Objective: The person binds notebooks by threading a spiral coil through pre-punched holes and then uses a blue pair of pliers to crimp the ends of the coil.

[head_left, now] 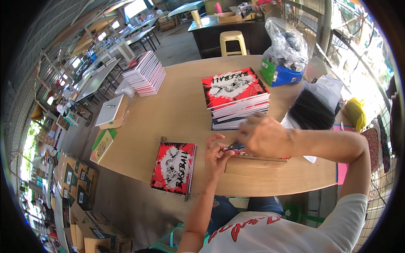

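My right hand (266,137) is closed round a small dark hand tool (235,146), its kind blurred and mostly covered by the fingers. Thumb and fingers of my left hand (217,157) pinch together at the tool's tip; what lies between them is too small to make out. Under my hands a red-edged book, mostly hidden, rests on a brown cardboard block (253,168). To the left lies a spiral-bound red and black notebook (174,168), its coil ends sticking out past the edge. Just beyond my right hand stands a stack of similar red books (236,95).
Another book stack (144,74) stands far left, near a white box (112,110) with a pen on top. At the right lie black plastic coils (314,105) and a blue-green box (283,75) holding a plastic bag. A yellow stool (233,42) stands behind the table (190,109).
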The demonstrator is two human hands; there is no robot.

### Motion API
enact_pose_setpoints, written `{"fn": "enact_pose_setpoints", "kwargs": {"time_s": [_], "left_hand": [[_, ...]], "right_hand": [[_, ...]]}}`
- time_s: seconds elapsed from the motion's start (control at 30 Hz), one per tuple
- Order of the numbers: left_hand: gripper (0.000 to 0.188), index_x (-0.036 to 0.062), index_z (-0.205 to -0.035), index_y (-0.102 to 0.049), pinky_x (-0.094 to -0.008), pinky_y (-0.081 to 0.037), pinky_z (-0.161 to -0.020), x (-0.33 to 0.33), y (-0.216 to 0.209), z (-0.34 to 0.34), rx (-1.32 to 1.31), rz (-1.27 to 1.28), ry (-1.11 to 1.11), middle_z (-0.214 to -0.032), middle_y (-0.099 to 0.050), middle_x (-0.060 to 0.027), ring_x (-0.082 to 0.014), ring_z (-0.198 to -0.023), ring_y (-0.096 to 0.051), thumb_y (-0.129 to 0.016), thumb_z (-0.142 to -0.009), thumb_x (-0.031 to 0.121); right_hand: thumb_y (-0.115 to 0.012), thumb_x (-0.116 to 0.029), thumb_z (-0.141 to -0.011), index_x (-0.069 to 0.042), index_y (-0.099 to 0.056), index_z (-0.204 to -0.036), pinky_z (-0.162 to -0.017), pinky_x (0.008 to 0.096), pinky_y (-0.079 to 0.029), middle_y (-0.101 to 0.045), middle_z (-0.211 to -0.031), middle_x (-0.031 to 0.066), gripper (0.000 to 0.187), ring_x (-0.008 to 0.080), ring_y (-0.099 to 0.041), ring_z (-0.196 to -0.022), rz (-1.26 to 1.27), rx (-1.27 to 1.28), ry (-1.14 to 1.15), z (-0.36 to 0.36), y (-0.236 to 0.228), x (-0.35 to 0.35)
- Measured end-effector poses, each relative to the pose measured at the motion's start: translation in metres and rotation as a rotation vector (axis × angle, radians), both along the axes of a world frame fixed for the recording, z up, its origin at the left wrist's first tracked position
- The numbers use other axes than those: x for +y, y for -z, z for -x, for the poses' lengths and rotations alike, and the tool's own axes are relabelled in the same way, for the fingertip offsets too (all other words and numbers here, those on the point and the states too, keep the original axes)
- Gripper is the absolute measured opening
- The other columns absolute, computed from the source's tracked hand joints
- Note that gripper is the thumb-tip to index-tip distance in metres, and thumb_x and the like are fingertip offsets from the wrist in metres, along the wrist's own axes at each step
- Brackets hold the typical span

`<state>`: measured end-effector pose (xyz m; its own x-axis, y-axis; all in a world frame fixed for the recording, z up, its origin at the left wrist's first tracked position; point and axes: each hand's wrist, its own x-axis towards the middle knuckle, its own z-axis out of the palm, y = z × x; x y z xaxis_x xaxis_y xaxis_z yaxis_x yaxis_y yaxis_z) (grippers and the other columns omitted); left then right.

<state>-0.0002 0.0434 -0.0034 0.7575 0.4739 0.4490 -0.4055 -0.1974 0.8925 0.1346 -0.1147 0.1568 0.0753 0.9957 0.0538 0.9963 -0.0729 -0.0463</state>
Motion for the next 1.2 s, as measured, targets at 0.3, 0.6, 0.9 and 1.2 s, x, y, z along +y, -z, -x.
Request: {"fn": "enact_pose_setpoints", "kwargs": {"time_s": [0.3,0.6,0.9,1.2], "left_hand": [[0.051,0.0068,-0.129,-0.066,-0.0430,-0.045,-0.102,-0.056,-0.060,-0.003,0.000,-0.591,-0.650,-0.133,-0.052,-0.0141,-0.0259,-0.112,-0.057,-0.083,-0.081,0.011],[0.050,0.0115,-0.140,-0.062,-0.0357,-0.054,-0.086,0.050,-0.115,0.045,0.076,-0.503,-0.723,-0.108,-0.072,-0.0119,-0.0215,-0.098,-0.069,-0.056,-0.093,-0.005],[0.033,0.0229,-0.129,-0.069,-0.0465,-0.053,-0.088,0.142,-0.004,0.160,1.005,-0.632,-1.082,-0.116,-0.071,-0.0135,-0.0354,-0.107,-0.066,-0.058,-0.098,0.016],[0.034,0.0218,-0.126,-0.071,-0.0513,-0.050,-0.092,0.138,0.014,0.148,1.089,-0.740,-1.147,-0.126,-0.055,-0.0083,-0.0353,-0.119,-0.052,-0.065,-0.094,0.015]], "right_hand": [[-0.078,-0.012,-0.077,0.001,-0.070,-0.109,-0.082,0.0400,-0.054,-0.069,-0.102,0.0164,0.035,0.0341,-0.069,-0.092,-0.835,0.260,0.430,-0.029,0.001,-0.103],[-0.078,-0.009,-0.080,-0.001,-0.068,-0.109,-0.087,0.0442,-0.050,-0.066,-0.101,0.0162,0.032,0.0362,-0.062,-0.096,-0.672,0.112,0.781,-0.042,0.146,-0.197],[-0.078,-0.011,-0.077,-0.002,-0.065,-0.115,-0.096,0.0492,-0.044,-0.061,-0.115,0.0158,0.041,0.0386,-0.055,-0.109,-0.631,0.023,0.854,-0.021,0.204,-0.186],[-0.078,-0.013,-0.080,0.000,-0.057,-0.134,-0.102,0.0538,-0.043,-0.054,-0.131,0.0225,0.060,0.0437,-0.049,-0.123,-0.738,0.151,0.688,0.015,0.149,-0.163]]}}
